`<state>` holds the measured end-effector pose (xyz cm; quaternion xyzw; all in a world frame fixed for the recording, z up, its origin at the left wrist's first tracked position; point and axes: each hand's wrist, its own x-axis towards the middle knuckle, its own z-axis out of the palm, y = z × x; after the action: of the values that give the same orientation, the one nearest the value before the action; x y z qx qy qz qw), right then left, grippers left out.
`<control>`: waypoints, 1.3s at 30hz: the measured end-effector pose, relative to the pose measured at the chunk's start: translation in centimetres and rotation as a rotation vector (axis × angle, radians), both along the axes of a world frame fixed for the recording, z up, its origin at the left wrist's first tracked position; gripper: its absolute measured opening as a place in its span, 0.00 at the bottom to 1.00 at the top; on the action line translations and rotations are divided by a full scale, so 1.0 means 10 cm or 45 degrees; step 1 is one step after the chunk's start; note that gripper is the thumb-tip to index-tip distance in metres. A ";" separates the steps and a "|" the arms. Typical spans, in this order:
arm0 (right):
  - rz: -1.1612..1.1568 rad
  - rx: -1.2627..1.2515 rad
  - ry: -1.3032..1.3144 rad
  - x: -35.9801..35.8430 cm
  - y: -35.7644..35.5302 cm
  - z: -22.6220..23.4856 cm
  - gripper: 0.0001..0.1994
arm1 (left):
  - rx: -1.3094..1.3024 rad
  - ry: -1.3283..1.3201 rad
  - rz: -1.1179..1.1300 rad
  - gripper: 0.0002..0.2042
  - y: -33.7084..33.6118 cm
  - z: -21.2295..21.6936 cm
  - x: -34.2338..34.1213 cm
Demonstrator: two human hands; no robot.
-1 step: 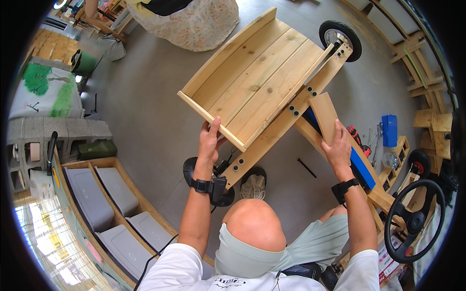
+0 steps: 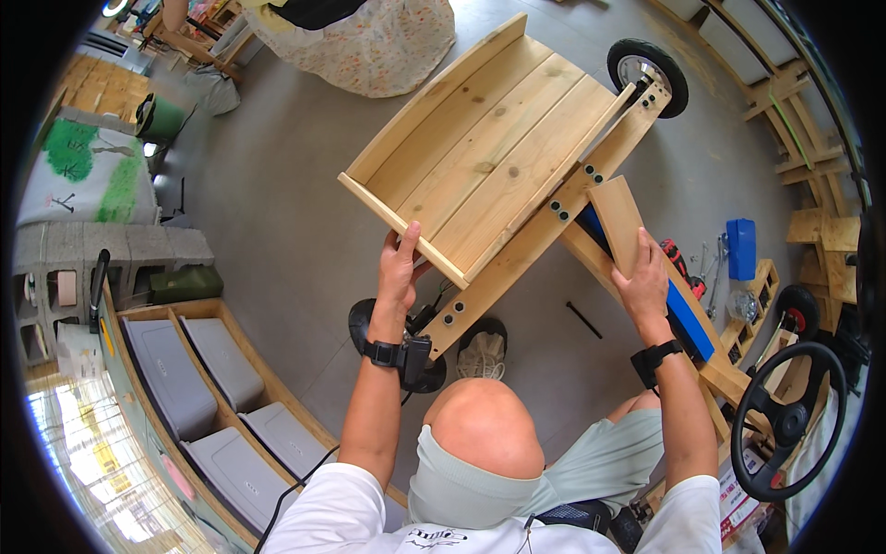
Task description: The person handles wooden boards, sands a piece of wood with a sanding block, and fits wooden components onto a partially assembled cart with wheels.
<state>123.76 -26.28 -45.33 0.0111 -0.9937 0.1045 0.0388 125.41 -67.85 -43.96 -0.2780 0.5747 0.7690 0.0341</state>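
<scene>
A shallow wooden tray point(image 2: 494, 152) of pale planks rests on a wooden crossbeam point(image 2: 489, 300) fixed with black bolts. My left hand point(image 2: 399, 268) is closed on the near left rim of the tray, thumb on top and fingers underneath. To the right, a short wooden board point(image 2: 616, 217) leans at a slant over a long frame beam. My right hand point(image 2: 643, 284) is wrapped round this board's lower end, thumb on the near side. Beneath the board and hand runs a blue strip point(image 2: 688, 319) along the beam. A spoked wheel point(image 2: 648, 78) sits at the crossbeam's far end.
A black steering wheel point(image 2: 787, 421) stands at the right. Nearby on the floor lie a red and black power tool point(image 2: 681, 268), wrenches and a blue case point(image 2: 740, 249). A black rod point(image 2: 583, 319) lies before my knees. Grey lidded bins point(image 2: 217, 360) fill a wooden rack at the left.
</scene>
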 end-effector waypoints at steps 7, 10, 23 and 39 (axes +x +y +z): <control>0.046 -0.057 0.046 0.00 0.01 -0.05 0.48 | -0.004 -0.010 0.007 0.41 -0.01 -0.01 0.01; 0.048 -0.072 0.047 0.00 0.01 -0.04 0.48 | -0.011 -0.015 0.003 0.42 0.01 0.02 0.00; 0.049 -0.063 0.069 0.01 0.01 -0.06 0.47 | -0.010 -0.003 -0.001 0.41 -0.01 0.00 0.00; 0.030 -0.096 0.013 0.01 -0.03 0.00 0.45 | -0.010 -0.036 0.004 0.40 -0.01 0.00 0.00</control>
<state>123.87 -26.54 -45.33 0.0217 -0.9887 0.1421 0.0430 125.46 -67.91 -43.91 -0.2899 0.5768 0.7627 0.0399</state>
